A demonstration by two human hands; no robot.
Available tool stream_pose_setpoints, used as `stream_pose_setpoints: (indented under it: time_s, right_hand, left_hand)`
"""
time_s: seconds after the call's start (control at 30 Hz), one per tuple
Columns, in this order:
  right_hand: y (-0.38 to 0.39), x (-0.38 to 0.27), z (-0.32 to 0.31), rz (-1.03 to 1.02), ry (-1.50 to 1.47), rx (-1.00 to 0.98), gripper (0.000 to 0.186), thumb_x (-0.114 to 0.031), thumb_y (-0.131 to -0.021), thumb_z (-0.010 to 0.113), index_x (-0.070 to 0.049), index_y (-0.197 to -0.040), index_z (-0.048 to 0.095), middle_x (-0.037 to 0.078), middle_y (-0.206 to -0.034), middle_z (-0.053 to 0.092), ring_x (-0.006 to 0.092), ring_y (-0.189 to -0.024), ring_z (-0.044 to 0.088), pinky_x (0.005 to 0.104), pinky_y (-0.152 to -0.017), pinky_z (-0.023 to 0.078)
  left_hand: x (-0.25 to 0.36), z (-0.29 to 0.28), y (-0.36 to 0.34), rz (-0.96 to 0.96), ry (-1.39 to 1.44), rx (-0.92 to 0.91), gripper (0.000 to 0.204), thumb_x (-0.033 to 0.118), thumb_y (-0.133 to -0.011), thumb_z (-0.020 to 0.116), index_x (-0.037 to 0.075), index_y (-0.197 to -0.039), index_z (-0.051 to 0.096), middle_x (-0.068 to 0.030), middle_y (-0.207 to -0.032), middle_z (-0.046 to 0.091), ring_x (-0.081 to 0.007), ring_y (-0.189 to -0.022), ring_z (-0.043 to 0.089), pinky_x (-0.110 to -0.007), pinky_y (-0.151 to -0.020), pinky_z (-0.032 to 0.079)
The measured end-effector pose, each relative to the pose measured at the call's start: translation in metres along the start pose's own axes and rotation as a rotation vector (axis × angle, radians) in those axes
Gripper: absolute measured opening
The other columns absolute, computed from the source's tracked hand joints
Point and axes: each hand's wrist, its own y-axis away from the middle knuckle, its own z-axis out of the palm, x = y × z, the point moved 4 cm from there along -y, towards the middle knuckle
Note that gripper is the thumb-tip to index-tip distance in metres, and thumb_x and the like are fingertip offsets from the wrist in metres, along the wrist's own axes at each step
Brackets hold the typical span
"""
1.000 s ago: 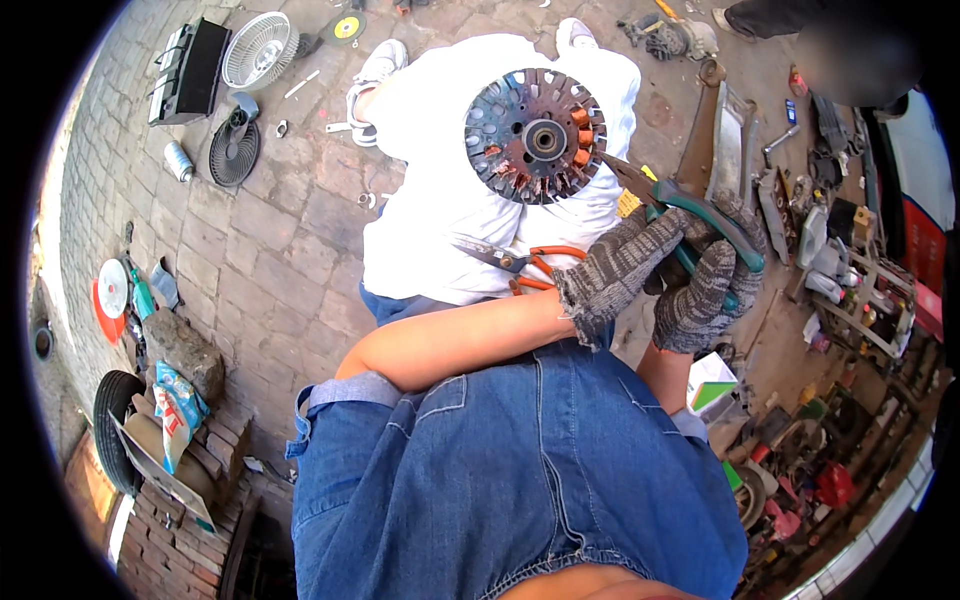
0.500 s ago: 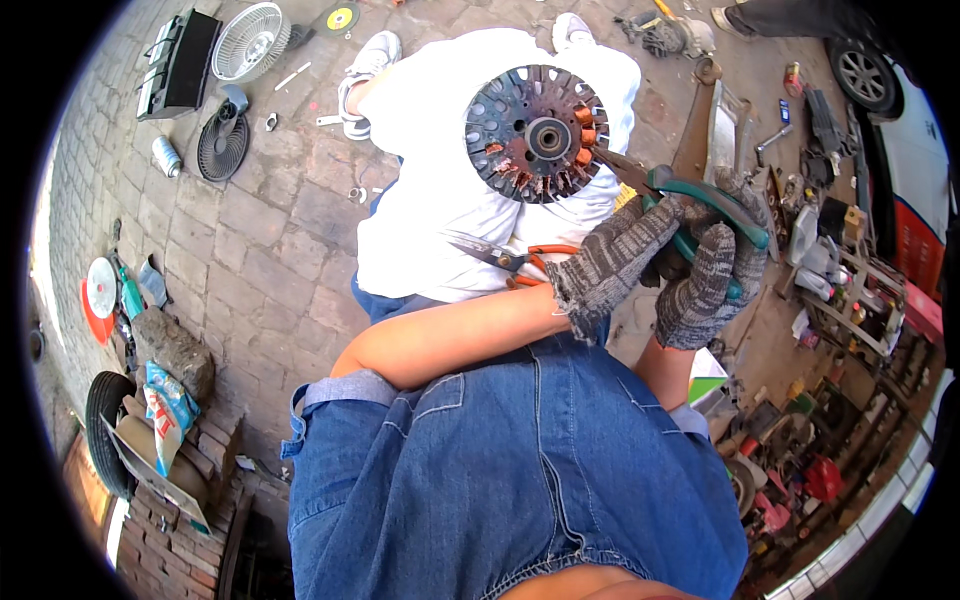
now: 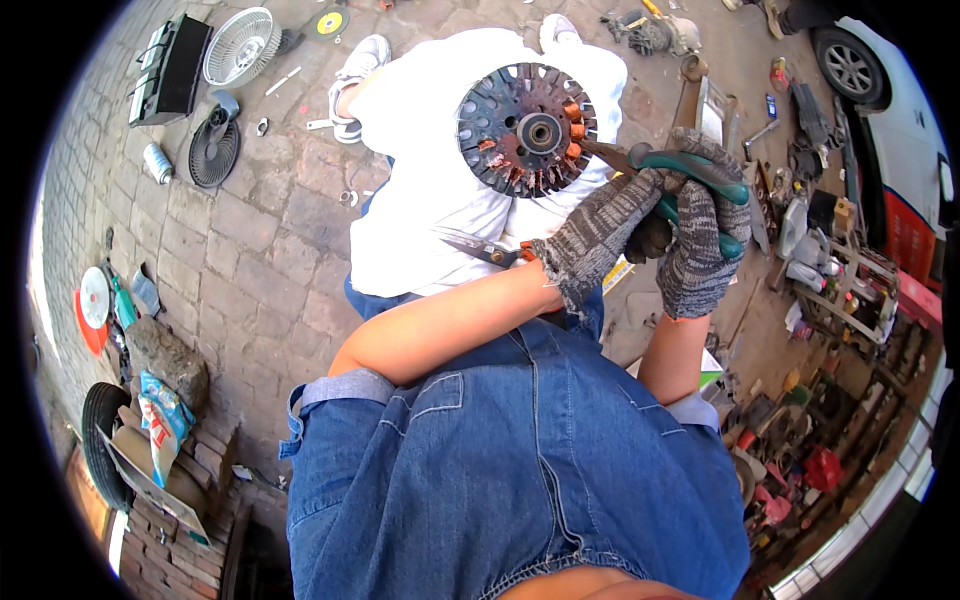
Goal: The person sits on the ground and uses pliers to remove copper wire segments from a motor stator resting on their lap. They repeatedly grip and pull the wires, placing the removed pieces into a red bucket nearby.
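A round motor stator (image 3: 497, 128), dark with slots around its rim, rests on the white cloth (image 3: 420, 215) over my lap. Copper windings show on its right side, and frayed copper ends stick out along the lower left. Green-handled pliers (image 3: 690, 168) reach in from the right, their narrow dark jaws at the stator's right rim. My right hand (image 3: 705, 240), in a grey knitted glove, wraps round the handles. My left hand (image 3: 615, 225), gloved alike, closes on the pliers near their pivot; its fingertips are partly hidden. Snips with orange handles (image 3: 490, 252) lie below the stator, partly behind my left wrist.
Left on the brick paving are a white fan grille (image 3: 243, 47), a black fan part (image 3: 214, 150), a black case (image 3: 172, 72) and a spray can (image 3: 157, 163). Scattered parts and a metal rack (image 3: 850, 290) stand right, near a parked car (image 3: 905, 160). A tyre (image 3: 104, 440) leans lower left.
The pliers' handles have come closer together in my right hand. My left hand has shifted slightly left and covers more of the orange handles. The whole view has shifted a little.
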Motion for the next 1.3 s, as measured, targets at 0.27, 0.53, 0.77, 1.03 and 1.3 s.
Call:
stream_pose_setpoints:
  time_s: [0.27,0.53,0.77,1.03,1.3]
  right_hand:
    - [0.006,0.008,-0.022,-0.085,-0.013,-0.106,0.044,-0.024,-0.083,0.065,0.000,-0.119,0.058,0.014,-0.117,0.061,0.0245,-0.108,0.058,0.0392,-0.095,0.045]
    - [0.004,-0.012,-0.022,-0.201,0.349,-0.223,0.043,-0.027,-0.079,0.067,-0.002,-0.114,0.062,0.012,-0.109,0.064,0.0287,-0.102,0.060,0.0399,-0.093,0.043]
    - [-0.003,-0.018,-0.022,-0.297,0.319,-0.315,0.047,-0.036,-0.076,0.068,-0.002,-0.108,0.065,0.013,-0.104,0.065,0.0300,-0.099,0.058,0.0411,-0.091,0.043]
    - [-0.020,-0.003,-0.020,-0.326,0.160,-0.315,0.055,-0.040,-0.074,0.069,0.001,-0.109,0.064,0.017,-0.111,0.062,0.0335,-0.111,0.053,0.0467,-0.100,0.036]
    - [-0.037,-0.016,0.003,-0.241,-0.165,-0.575,0.048,-0.027,-0.071,0.075,-0.001,-0.110,0.062,0.014,-0.107,0.064,0.0324,-0.108,0.057,0.0463,-0.094,0.042]
  left_hand:
    - [-0.010,0.002,0.000,0.052,0.054,-0.038,0.030,0.039,-0.096,0.051,0.010,-0.106,0.056,0.0008,-0.071,0.060,-0.0062,-0.059,0.055,-0.021,-0.051,0.043]
    - [-0.022,0.008,-0.001,0.067,0.122,-0.047,0.030,0.036,-0.097,0.051,0.009,-0.109,0.054,0.0008,-0.076,0.061,-0.0062,-0.064,0.057,-0.020,-0.054,0.045]
    - [-0.020,0.010,0.003,0.267,-0.031,-0.034,0.031,0.037,-0.096,0.051,0.009,-0.109,0.053,0.0018,-0.075,0.059,-0.0059,-0.062,0.055,-0.021,-0.053,0.044]
    - [-0.016,0.010,-0.004,0.131,0.049,-0.039,0.031,0.039,-0.096,0.051,0.009,-0.100,0.054,0.0011,-0.069,0.057,-0.0065,-0.057,0.053,-0.021,-0.050,0.042]
    - [0.000,0.011,0.000,0.191,0.116,-0.035,0.032,0.036,-0.096,0.052,0.007,-0.110,0.052,0.0002,-0.080,0.060,-0.0053,-0.066,0.056,-0.020,-0.055,0.045]
